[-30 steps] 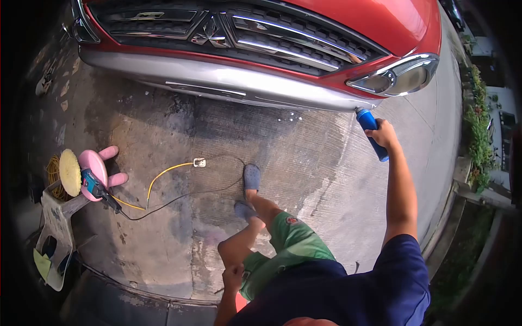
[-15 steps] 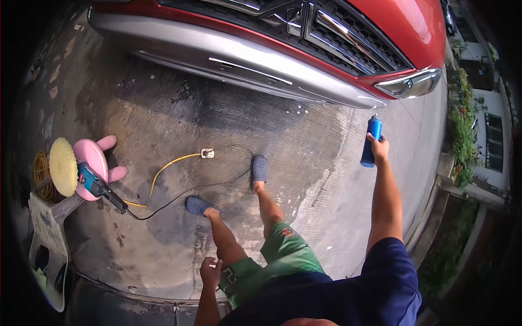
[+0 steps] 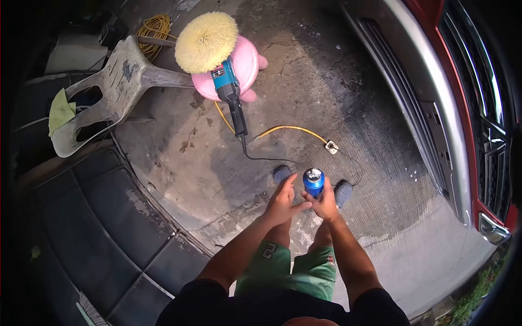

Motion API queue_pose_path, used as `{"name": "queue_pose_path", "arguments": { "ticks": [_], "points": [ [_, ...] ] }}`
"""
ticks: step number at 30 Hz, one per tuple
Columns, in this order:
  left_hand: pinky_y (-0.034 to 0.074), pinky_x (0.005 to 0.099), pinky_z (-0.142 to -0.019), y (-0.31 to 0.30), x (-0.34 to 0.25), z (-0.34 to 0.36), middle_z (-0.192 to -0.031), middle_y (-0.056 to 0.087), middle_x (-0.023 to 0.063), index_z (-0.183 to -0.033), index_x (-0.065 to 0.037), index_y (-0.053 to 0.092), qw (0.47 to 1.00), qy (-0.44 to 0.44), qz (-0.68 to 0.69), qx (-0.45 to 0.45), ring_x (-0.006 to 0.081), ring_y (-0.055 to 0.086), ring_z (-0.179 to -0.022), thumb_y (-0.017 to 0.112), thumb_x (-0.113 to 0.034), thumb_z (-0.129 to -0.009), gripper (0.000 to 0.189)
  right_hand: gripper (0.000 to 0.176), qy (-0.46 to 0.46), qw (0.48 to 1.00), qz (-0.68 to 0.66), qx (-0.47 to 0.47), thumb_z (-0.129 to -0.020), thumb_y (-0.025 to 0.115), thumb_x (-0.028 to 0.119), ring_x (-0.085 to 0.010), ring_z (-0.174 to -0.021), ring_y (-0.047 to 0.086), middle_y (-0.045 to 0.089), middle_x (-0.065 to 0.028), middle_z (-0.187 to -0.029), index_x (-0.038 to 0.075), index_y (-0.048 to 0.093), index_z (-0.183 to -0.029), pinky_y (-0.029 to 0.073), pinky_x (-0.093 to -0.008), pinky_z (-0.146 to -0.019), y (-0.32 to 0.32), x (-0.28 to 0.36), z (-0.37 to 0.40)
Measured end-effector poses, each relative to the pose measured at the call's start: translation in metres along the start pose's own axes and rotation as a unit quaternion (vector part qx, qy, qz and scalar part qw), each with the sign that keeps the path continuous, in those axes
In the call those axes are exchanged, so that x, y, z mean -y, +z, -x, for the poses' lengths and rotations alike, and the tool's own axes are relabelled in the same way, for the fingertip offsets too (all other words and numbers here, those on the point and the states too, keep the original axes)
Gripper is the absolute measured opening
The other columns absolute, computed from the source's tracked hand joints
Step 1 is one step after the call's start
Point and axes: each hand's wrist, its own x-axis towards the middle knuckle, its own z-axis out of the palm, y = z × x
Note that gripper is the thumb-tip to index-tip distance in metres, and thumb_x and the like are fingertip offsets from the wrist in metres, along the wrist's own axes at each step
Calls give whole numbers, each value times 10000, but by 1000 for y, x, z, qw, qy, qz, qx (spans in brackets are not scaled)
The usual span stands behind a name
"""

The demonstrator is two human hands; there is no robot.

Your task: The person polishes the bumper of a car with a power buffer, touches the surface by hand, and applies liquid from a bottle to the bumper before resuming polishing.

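A blue spray can [image 3: 314, 183] stands upright in front of my body, its silver top facing the camera. My right hand [image 3: 325, 205] is wrapped around its lower part. My left hand [image 3: 283, 202] rests against the can's left side, fingers reaching toward it. Below the hands are my green shorts and my grey shoes on the wet concrete.
A polisher [image 3: 225, 81] with a yellow wool pad [image 3: 206, 42] lies on a pink stool [image 3: 247, 62], its black cord running to a yellow extension lead [image 3: 296, 130] and socket [image 3: 331, 147]. A worn plastic chair [image 3: 117, 81] lies at left. The red car's bumper [image 3: 429, 108] lines the right side.
I have turned left, so the car now sits at the right. My right hand brought the can from out at the right to in front of me, and my left hand came up to it.
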Motion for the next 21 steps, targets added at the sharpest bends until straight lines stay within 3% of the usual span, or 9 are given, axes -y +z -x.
{"name": "queue_pose_path", "arguments": {
  "ticks": [1,3,6,8,10,12,15,19,21],
  "points": [
    [597,399,-931,-13,17,-10,-1276,698,179,-1440,-24,567,998,-32,35,-42,279,715,-1143,916,-287,-879,711,771,-30,997,37,53,-834,824,62,-374,-1214,654,633,-190,-1322,26,466,-1517,519,-437,-1060,38,1,-23],
    [597,382,-940,-39,54,-29,-1291,690,169,-1446,-7,545,982,-96,108,-120,241,710,-1138,918,-229,-884,711,845,-147,981,53,113,-890,843,135,-309,-1313,613,602,-193,-1433,29,401,-1603,490,-413,-1113,94,-6,-72],
    [591,326,-954,-108,123,-47,-1255,683,93,-1365,-4,547,906,-100,225,-345,159,678,-1115,870,-88,-925,552,912,-129,967,120,184,-887,822,125,-375,-1351,586,581,-227,-1458,49,346,-1661,482,-430,-1125,141,-4,-126],
    [572,329,-970,-166,172,-74,-1243,678,87,-1340,-17,561,872,-26,165,-460,158,668,-1103,864,-94,-935,511,851,-14,993,-41,107,-971,793,194,-304,-1335,602,565,-219,-1501,5,329,-1659,477,-406,-1133,170,1,-164],
    [527,339,-995,-219,232,-110,-1207,679,95,-1317,19,563,839,25,83,-537,184,656,-1073,879,-111,-924,521,855,105,965,-229,78,-1008,786,360,-222,-1349,585,611,-151,-1480,10,356,-1659,476,-431,-1119,189,12,-213],
    [502,341,-1029,-259,280,-145,-1215,675,135,-1313,37,551,825,36,57,-561,199,650,-1091,909,-147,-894,581,829,139,939,-281,142,-1025,749,451,-233,-1314,609,629,-159,-1443,2,397,-1628,514,-430,-1073,203,26,-254],
    [536,358,-968,-290,339,-179,-1183,718,121,-1304,22,566,804,-78,22,-589,207,691,-1026,975,-188,-806,677,681,214,844,-441,219,-998,795,348,-208,-1073,709,690,-130,-1277,21,502,-1519,598,-390,-881,216,52,-294],
    [560,390,-899,-308,431,-178,-1210,705,86,-1351,-65,545,802,-177,20,-571,215,681,-1042,975,-176,-806,703,400,182,915,-286,219,-885,848,81,-122,-586,637,663,-37,-836,55,607,-1203,548,-305,-518,228,54,-315],
    [586,457,-899,-314,450,-180,-1281,685,69,-1398,-142,538,822,-198,65,-530,225,665,-1124,954,-186,-844,695,417,169,925,-278,195,-817,857,-19,-140,-567,633,656,-58,-790,23,594,-1138,551,-335,-511,224,61,-308]
  ]
}}
